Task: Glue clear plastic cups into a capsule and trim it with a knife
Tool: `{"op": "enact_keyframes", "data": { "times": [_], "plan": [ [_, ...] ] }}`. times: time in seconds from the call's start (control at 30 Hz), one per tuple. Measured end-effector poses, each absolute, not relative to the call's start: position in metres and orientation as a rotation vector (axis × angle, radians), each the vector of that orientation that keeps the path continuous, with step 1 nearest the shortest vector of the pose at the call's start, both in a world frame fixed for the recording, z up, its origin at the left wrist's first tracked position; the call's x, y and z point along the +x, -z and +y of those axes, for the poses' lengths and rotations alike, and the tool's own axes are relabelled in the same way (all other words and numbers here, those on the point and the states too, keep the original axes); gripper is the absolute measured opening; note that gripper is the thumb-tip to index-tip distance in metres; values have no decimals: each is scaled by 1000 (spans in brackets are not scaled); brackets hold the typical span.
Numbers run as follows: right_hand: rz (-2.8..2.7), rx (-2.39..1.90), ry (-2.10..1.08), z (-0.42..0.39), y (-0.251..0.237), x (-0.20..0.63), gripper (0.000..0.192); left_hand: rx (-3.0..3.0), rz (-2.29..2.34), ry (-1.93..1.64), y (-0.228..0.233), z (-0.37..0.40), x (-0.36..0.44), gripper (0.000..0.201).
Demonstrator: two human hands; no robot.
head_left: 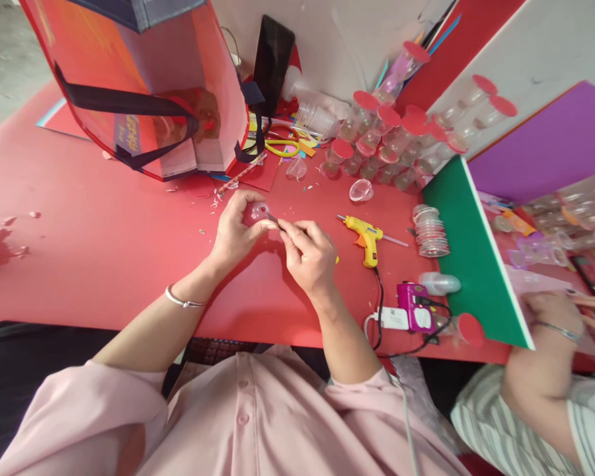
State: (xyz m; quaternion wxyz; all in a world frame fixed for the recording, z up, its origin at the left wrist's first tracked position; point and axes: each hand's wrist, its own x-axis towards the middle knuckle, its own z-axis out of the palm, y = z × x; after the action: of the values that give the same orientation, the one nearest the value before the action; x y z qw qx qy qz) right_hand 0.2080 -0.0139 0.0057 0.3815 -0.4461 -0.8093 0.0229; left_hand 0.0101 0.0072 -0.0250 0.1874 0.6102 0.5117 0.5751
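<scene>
My left hand [235, 231] grips a small clear plastic cup [256, 212] just above the red table [94, 258]. My right hand [308, 254] pinches a thin dark tool [272, 219] whose tip touches the cup's rim. Both hands meet near the table's middle. What is inside the cup is too small to tell.
A yellow glue gun [365, 237] lies right of my hands, its cord running to a white plug [391, 318] and pink device [415, 307]. Several red-lidded clear jars [387, 142] pile at the back. A red bag [143, 99] stands back left. A green board [469, 251] separates a co-worker's hands [570, 317].
</scene>
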Motion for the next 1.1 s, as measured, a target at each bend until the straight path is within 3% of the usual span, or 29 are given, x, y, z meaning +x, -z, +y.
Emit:
{"op": "enact_keyframes", "data": {
  "times": [1.1],
  "plan": [
    [-2058, -1117, -33, -15, -9, 208, 29, 1423, 1224, -1558, 26, 5, 11, 56]
  ]
}}
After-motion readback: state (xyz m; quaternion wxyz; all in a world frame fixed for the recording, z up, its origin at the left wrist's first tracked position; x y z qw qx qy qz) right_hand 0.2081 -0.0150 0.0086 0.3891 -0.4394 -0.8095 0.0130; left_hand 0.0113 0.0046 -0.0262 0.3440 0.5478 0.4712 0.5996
